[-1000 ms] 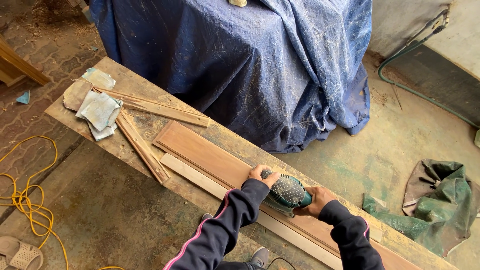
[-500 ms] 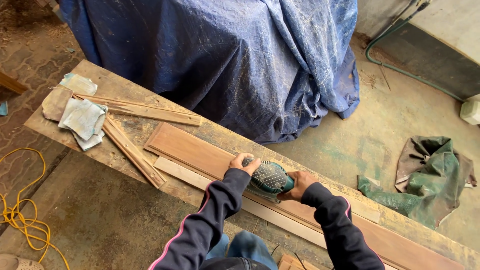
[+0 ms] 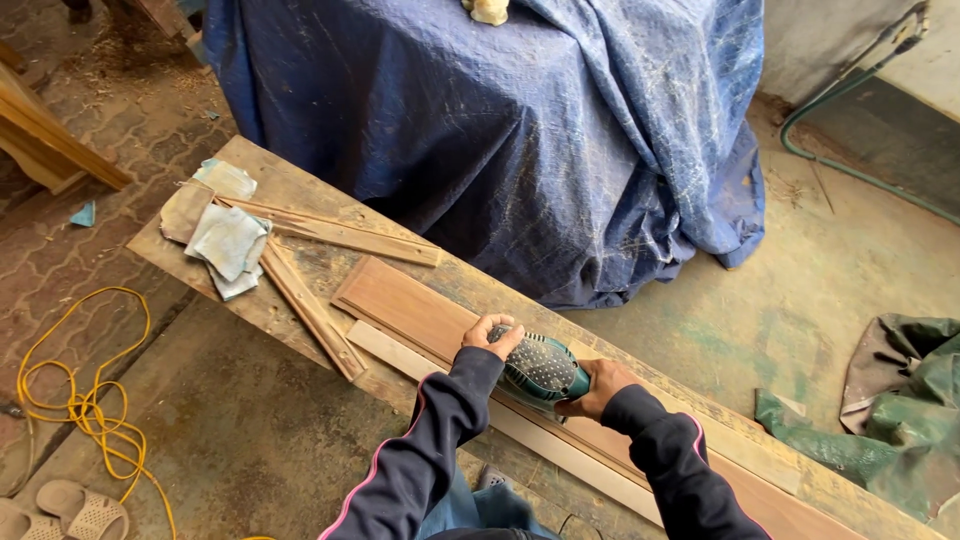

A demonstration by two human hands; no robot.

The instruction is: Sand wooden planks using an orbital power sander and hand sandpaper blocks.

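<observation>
Nothing here serves as a container; the nearest thing to one is the blue tarpaulin (image 3: pixel 520 130), which drapes over a bulky shape and hides it completely. A small pale object (image 3: pixel 489 10) sits on top of the tarpaulin, cut off by the upper edge, and its kind cannot be made out.

The person's left hand (image 3: pixel 492 336) is curled over the front of a green power sander (image 3: pixel 540 368), fingers closed on its nose. The right hand (image 3: pixel 596 388) grips the rear of the sander, wrapped around the handle. Both arms wear dark sleeves with a pink stripe. The sander rests flat on a long reddish-brown board (image 3: pixel 420 310), which lies lengthwise on a rough wooden workbench (image 3: pixel 300 190). A pale thin strip (image 3: pixel 400 356) lies just beside the board on the near side. The far right ends of board and bench run out of the picture.

At the bench's left end, worn sheets of sandpaper (image 3: pixel 225 235), grey-green and brown, lie in a loose pile, touching two narrow wooden mouldings (image 3: pixel 310 305) that cross each other. No labels or signs are legible anywhere.

On the floor, a yellow cable (image 3: pixel 85 400) lies in coils at the left, a sandal (image 3: pixel 85 510) beside it. A crumpled green cloth (image 3: pixel 890 420) lies at the right, partly cut off, and a green hose (image 3: pixel 850 100) runs along the wall.
</observation>
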